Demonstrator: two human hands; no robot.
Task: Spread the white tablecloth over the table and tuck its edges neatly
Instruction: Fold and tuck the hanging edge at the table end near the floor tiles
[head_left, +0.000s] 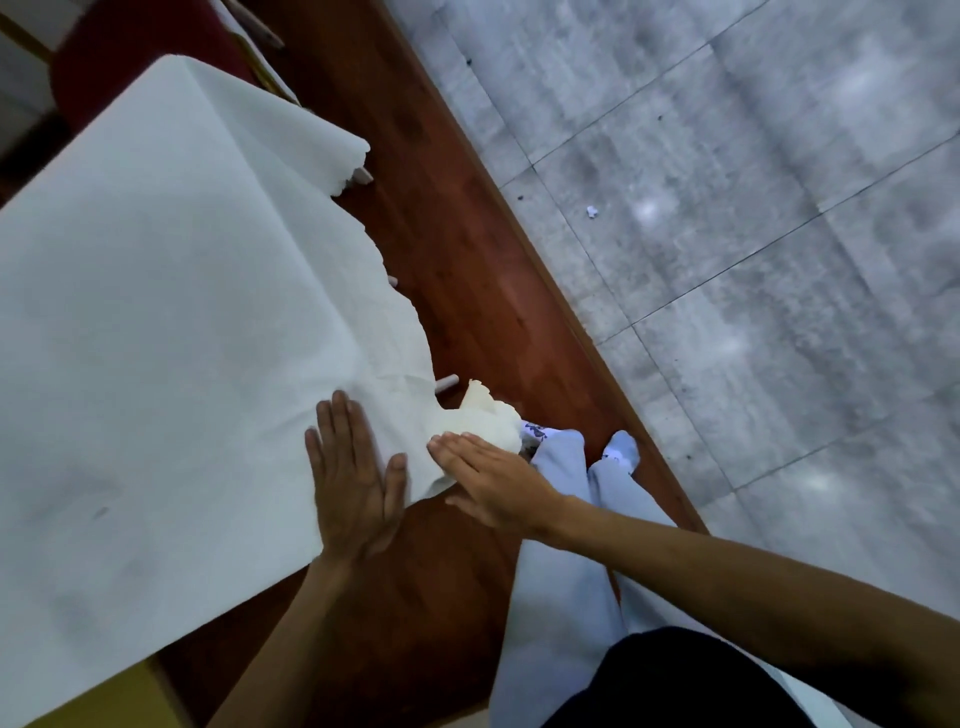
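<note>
Your left hand (356, 478) lies flat on the cloth (182, 312). Its fingers are straight and close together, the thumb is spread, and the palm presses the fabric just inside the corner of the table (104, 699) nearest you. Your right hand (493, 480) is open too, and its straight fingertips touch the bunch (478, 421) of cloth hanging off that corner. Neither hand grips anything. The cloth covers the top, smooth in the middle, and its right edge drapes unevenly over the side above the red-brown floor (467, 249).

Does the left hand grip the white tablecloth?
No, the left hand lies flat on the white tablecloth with its fingers straight.
</note>
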